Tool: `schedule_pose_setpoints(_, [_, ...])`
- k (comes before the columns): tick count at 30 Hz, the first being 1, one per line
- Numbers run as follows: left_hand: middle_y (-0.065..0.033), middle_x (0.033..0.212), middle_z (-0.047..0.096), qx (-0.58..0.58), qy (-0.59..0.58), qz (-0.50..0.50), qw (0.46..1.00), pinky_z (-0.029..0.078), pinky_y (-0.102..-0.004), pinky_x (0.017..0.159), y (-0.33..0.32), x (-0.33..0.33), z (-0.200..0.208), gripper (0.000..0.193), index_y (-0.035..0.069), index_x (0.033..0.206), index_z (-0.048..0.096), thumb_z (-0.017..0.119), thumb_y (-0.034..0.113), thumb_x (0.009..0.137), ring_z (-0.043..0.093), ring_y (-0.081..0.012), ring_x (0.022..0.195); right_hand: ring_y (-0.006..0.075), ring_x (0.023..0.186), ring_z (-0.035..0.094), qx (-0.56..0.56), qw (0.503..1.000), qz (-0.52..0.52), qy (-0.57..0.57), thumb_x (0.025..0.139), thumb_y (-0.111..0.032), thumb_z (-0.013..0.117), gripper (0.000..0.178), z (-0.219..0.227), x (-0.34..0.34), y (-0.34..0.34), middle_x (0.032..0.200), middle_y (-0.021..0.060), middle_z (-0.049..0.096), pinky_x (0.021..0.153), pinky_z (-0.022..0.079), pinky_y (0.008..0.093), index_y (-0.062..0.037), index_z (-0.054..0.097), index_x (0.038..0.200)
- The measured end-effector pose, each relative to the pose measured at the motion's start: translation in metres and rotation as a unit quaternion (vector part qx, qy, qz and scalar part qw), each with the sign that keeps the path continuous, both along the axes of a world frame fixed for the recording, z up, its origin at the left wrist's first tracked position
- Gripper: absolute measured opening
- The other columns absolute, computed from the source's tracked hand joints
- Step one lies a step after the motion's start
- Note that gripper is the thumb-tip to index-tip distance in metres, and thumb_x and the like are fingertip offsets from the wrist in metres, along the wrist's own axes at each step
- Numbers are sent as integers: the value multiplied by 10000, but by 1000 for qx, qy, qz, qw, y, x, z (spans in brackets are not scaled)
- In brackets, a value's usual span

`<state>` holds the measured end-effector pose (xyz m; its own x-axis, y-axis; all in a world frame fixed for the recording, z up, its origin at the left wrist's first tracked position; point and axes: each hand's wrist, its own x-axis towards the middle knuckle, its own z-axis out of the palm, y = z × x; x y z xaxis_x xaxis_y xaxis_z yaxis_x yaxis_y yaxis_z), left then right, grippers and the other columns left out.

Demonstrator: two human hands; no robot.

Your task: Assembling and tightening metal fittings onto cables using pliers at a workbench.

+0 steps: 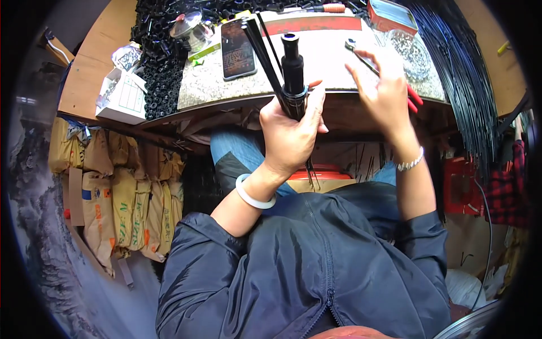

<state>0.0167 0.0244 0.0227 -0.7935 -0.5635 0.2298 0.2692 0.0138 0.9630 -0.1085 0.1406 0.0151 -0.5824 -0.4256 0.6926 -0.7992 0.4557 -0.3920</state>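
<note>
My left hand (291, 133) is closed around a black stepped tube (292, 70) with a hollow top end and several thin black rods (264, 53). The rods fan up to the left of the tube, and thin ends poke out below the fist. A bluish ring (299, 95) circles the tube just above my fingers. To the right, my right hand (384, 87) hovers over the worktop with thumb and index finger apart. Behind it lie pliers with red handles (415, 97); the hand covers their middle part. Whether it touches them, I cannot tell.
Small black tubular parts (161, 85) are heaped at the left and back. A phone (238, 51) lies on the pale board (197, 85). A white box (121, 96) stands left, a red tin (392, 17) and clear dish (407, 53) right. Long black rods (457, 73) hang over the right edge.
</note>
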Motion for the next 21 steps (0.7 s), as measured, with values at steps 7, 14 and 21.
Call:
schedule_pose_setpoints(7, [21,552,515,17,-9,24,1000,342,-179,371,-18,-15,-3,140,-54,922,628,595,58,846,444,-29,401,349,898,569,235,969,-69,35,758,-258,587,281,4,-147,-72,1003,226,591,837,432,416,-68,651,955])
schedule_pose_setpoints(14, [21,622,588,19,-18,60,998,402,-201,544,-42,-23,-20,99,-23,867,638,639,55,806,484,-21,586,348,827,592,343,935,-54,73,745,-206,588,193,21,-177,-114,863,188,628,759,475,426,-85,664,875])
schedule_pose_setpoints(21, [26,518,514,-13,-12,50,999,331,-172,377,-47,-24,-20,136,-24,937,639,613,62,835,453,-21,404,339,752,616,255,937,233,-52,755,-226,576,184,3,-237,-110,783,177,636,693,487,428,-74,667,806])
